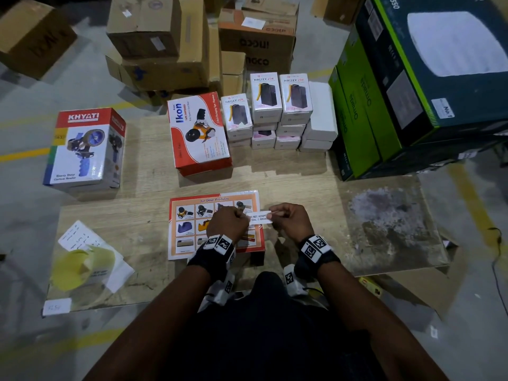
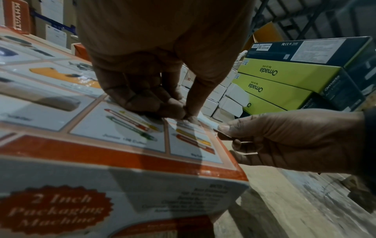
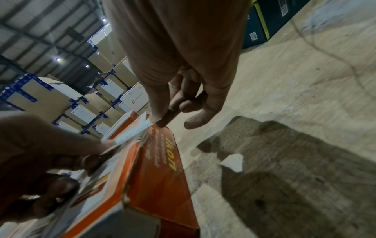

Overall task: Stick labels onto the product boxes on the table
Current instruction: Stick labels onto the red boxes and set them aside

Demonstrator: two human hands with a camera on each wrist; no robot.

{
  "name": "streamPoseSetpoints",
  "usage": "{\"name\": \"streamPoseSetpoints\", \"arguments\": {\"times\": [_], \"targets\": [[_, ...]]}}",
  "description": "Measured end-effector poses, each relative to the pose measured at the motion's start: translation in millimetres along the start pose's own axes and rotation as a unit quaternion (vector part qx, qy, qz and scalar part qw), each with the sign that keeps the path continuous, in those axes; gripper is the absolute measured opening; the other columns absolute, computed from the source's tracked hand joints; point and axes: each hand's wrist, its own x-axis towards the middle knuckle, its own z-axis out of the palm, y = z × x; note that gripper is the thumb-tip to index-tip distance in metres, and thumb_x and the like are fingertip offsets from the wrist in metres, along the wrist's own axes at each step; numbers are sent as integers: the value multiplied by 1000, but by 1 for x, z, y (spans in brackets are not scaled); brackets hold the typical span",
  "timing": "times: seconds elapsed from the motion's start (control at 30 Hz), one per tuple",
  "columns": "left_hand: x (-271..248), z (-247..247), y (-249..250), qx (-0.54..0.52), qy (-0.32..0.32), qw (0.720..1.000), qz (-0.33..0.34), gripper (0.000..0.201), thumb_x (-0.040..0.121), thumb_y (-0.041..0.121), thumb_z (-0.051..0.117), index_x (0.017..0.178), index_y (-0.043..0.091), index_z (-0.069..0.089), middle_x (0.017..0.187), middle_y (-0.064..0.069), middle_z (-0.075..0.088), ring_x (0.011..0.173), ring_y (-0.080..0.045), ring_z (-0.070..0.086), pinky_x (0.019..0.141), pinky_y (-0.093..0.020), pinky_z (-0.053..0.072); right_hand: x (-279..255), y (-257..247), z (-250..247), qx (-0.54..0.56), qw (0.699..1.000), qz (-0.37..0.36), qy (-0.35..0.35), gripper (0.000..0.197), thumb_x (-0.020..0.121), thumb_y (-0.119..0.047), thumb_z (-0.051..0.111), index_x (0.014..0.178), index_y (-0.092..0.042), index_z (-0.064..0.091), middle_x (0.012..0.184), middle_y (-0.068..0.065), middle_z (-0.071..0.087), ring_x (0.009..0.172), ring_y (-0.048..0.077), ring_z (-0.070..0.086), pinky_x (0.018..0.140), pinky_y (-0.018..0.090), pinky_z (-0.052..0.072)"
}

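Well to the left of both hands, a pile of yellow backing sheets is lying on white papers at the near edge of the wooden table, and a KHYATI box is standing farther out on that side. The left hand is curling its fingers and pinching the left end of a white seal label between thumb and fingertips, just above the top face of the orange Ikon box lying flat under both hands. The label is stretching across to the right hand, which is pinching the other end between thumb and forefinger over the box's right edge; whether the label is touching the box is unclear. Beyond the hands, a second Ikon box and stacked HALLEY boxes are sitting. Far to the right, green Omada cartons are leaning.
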Motion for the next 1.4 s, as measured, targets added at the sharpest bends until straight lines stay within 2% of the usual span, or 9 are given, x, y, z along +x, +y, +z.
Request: {"name": "streamPoseSetpoints", "arguments": {"times": [0.2, 0.37, 0.53, 0.73, 0.83, 0.9, 1.03, 1.23, 1.4], "targets": [[2, 5, -2, 21, 18, 1000, 13, 28, 91, 29, 51, 81, 14, 73, 84, -7, 72, 80, -27, 67, 69, -32, 55, 1, 3, 0, 3, 1000, -5, -4, 12, 84, -4, 78, 94, -9, 73, 87, 21, 75, 66, 20, 68, 62, 34, 54], [5, 3, 6, 37, 0, 999, -4, 26, 87, 23, 54, 63, 15, 60, 60, -6, 56, 72, -30, 65, 53, -24, 38, 4, 8, 4, -5, 1000, -8, 5, 14, 83, -6, 80, 93, -14, 73, 85, 19, 75, 65, 22, 66, 58, 32, 54], [12, 4, 6, 49, -2, 999, -14, 23, 84, 32, 64, 86, 9, 60, 91, -9, 67, 86, -29, 64, 66, -28, 43, 5, 9, 13, -7, 1000, -5, 13, 18, 82, -6, 81, 99, -7, 73, 82, 10, 73, 65, 14, 65, 54, 19, 50], [22, -5, -18, -21, 16, 1000, -17, 43, 72, 49, 83, 70, 13, 59, 68, -1, 63, 71, -19, 62, 58, -27, 40, 2, 17, 12, -76, 993, 50, 72, 39, 70, -36, 91, 84, -8, 69, 79, 6, 74, 70, 16, 69, 64, 28, 55], [25, -3, -19, -30, 24, 999, 0, 47, 72, 54, 81, 72, 9, 64, 65, -3, 65, 67, -17, 62, 61, -29, 45, -6, 15, 14, -91, 990, -30, 103, 19, 84, -26, 81, 90, -9, 74, 79, -3, 71, 68, 2, 64, 64, 24, 54], [25, -3, -18, -22, 34, 999, 6, 47, 75, 54, 78, 73, 10, 62, 67, -3, 65, 67, -17, 60, 64, -31, 47, -16, 10, 24, -106, 988, -89, 71, 20, 96, -26, 67, 99, -10, 77, 87, -4, 74, 70, -3, 67, 69, 22, 59], [26, -2, -21, 0, 47, 998, 37, 43, 84, 50, 70, 68, 13, 55, 66, -3, 60, 65, -20, 55, 62, -31, 39, -24, 15, 45, -222, 964, -147, 14, 34, 104, -34, 52, 112, -12, 76, 95, 5, 77, 78, 13, 71, 76, 32, 59], [26, -8, -24, 35, 9, 997, 73, 33, 86, 42, 72, 77, 13, 58, 68, 3, 57, 70, -17, 52, 64, -29, 33, -20, 13, 44, -304, 947, -98, -18, 45, 103, -42, 50, 97, -9, 80, 86, 9, 78, 74, 21, 73, 72, 38, 59], [25, -16, -34, 51, -87, 987, 123, 36, 78, 33, 81, 93, 17, 53, 75, 8, 58, 75, -15, 55, 65, -29, 34, -26, 19, 46, -313, 946, -66, 54, 52, 96, -55, 55, 77, -14, 80, 69, 2, 75, 58, 16, 69, 61, 37, 59]]}}
